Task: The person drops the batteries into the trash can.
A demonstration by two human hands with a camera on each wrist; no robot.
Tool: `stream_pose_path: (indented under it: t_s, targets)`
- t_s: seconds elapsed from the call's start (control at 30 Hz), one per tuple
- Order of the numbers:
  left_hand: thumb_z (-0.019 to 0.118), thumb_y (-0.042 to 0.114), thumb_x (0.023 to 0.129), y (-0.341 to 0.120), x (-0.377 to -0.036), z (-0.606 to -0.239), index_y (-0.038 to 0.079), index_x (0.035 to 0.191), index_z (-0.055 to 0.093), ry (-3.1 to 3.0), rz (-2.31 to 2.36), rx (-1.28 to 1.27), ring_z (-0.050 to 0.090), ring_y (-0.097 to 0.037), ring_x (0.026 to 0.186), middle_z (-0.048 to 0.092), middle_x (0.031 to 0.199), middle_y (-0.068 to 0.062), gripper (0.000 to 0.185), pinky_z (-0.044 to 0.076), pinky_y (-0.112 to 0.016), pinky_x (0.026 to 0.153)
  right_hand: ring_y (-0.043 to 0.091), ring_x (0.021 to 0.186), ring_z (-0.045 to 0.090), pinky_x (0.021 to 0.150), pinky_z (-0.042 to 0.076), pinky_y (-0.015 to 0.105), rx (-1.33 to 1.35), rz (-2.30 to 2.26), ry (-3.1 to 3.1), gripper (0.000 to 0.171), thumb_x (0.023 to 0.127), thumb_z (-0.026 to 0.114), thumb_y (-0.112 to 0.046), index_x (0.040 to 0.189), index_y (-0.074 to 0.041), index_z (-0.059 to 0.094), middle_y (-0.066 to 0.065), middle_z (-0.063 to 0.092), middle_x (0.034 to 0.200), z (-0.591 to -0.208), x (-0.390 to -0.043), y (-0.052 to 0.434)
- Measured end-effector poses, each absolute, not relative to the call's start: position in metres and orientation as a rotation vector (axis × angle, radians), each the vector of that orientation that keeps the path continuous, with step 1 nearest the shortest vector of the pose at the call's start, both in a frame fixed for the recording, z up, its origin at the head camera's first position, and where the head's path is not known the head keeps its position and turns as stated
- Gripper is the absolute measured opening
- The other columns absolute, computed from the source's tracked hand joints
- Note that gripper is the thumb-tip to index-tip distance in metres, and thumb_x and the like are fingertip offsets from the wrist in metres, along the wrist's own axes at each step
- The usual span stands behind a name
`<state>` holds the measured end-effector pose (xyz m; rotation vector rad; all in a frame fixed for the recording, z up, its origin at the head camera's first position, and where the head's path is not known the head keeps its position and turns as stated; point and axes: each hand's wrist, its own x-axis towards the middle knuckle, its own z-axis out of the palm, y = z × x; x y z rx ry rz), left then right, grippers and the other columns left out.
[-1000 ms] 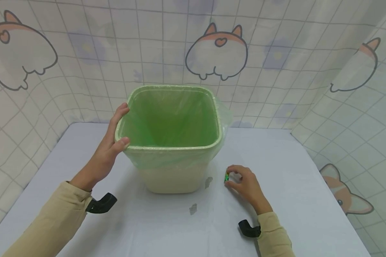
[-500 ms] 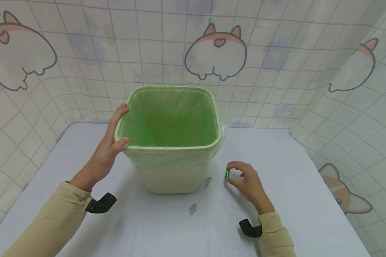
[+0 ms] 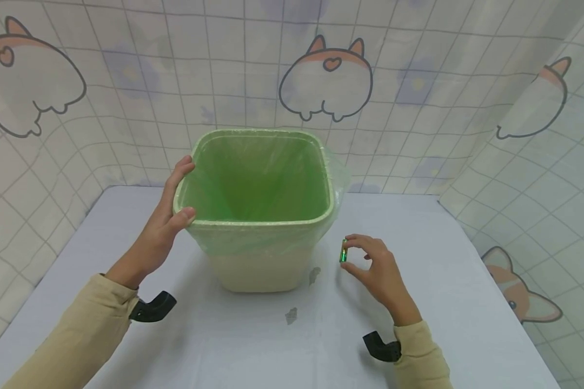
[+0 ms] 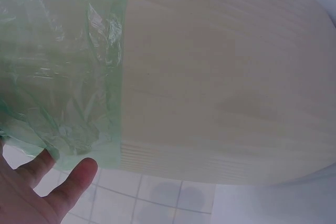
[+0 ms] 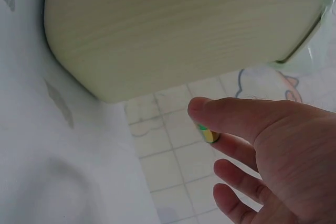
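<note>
A cream trash bin (image 3: 263, 270) stands upright on the white table, lined with a thin green plastic bag (image 3: 253, 237) folded over its rim. My left hand (image 3: 153, 240) holds the bin's left rim, thumb over the near corner and fingers farther back. In the left wrist view, spread fingers (image 4: 73, 187) lie against the bag. Right of the bin, my right hand (image 3: 379, 270) pinches a small green-and-gold battery (image 3: 343, 252) between thumb and forefinger, above the table. The right wrist view shows the battery's gold end (image 5: 211, 136) below the thumb; the remaining fingers are loosely bent.
The table (image 3: 253, 346) has two grey patches (image 3: 291, 316) near the bin's base. A white grid-patterned curtain (image 3: 399, 146) with corgi drawings surrounds the back and sides. Each wrist carries a black camera mount (image 3: 382, 347).
My right hand has risen slightly from the table with the battery, moving a little away from me. The left hand and the bin have stayed in place.
</note>
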<state>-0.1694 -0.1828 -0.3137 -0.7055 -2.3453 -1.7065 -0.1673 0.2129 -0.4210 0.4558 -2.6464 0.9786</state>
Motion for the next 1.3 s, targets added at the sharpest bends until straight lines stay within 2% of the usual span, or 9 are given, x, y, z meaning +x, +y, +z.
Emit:
stream_pose_path:
  t_s: [0.4,0.73,1.07,1.3]
  targets:
    - [0.040,0.024,0.093,-0.183,-0.170,-0.314,0.025,0.153,0.016,-2.348,-1.704,-0.707,-0.002,-0.017,0.151,0.002,0.162,0.016,0.065,0.003,-0.071,0.110,0.020,0.117,0.052,0.079,0.049,0.041,0.512,0.928,-2.553,0.038,0.074,0.083,-0.014,0.108,-0.018,0.068,0.000,0.064,0.127,-0.397,-0.156,0.207]
    - [0.041,0.024,0.093,-0.182,-0.170,-0.313,0.024,0.153,0.016,-2.348,-1.709,-0.701,-0.002,-0.017,0.151,0.002,0.162,0.015,0.065,0.003,-0.071,0.111,0.015,0.113,0.055,0.078,0.044,0.027,0.600,0.978,-2.370,0.040,0.072,0.083,-0.010,0.110,-0.015,0.069,0.001,0.066,0.123,-0.373,-0.150,0.205]
    - [0.041,0.025,0.093,-0.182,-0.169,-0.313,0.024,0.153,0.017,-2.344,-1.712,-0.702,-0.002,-0.017,0.151,0.002,0.162,0.015,0.065,0.003,-0.070,0.111,0.015,0.109,0.055,0.078,0.043,0.026,0.622,1.013,-2.258,0.043,0.072,0.081,-0.004,0.112,-0.014,0.069,0.003,0.068,0.120,-0.350,-0.147,0.201]
    - [0.041,0.025,0.093,-0.182,-0.169,-0.313,0.024,0.153,0.017,-2.345,-1.704,-0.697,-0.003,-0.016,0.151,0.002,0.162,0.015,0.065,0.001,-0.069,0.111,0.017,0.110,0.056,0.080,0.043,0.023,0.641,1.005,-2.198,0.043,0.073,0.080,-0.006,0.113,-0.011,0.068,0.004,0.068,0.121,-0.335,-0.147,0.198]
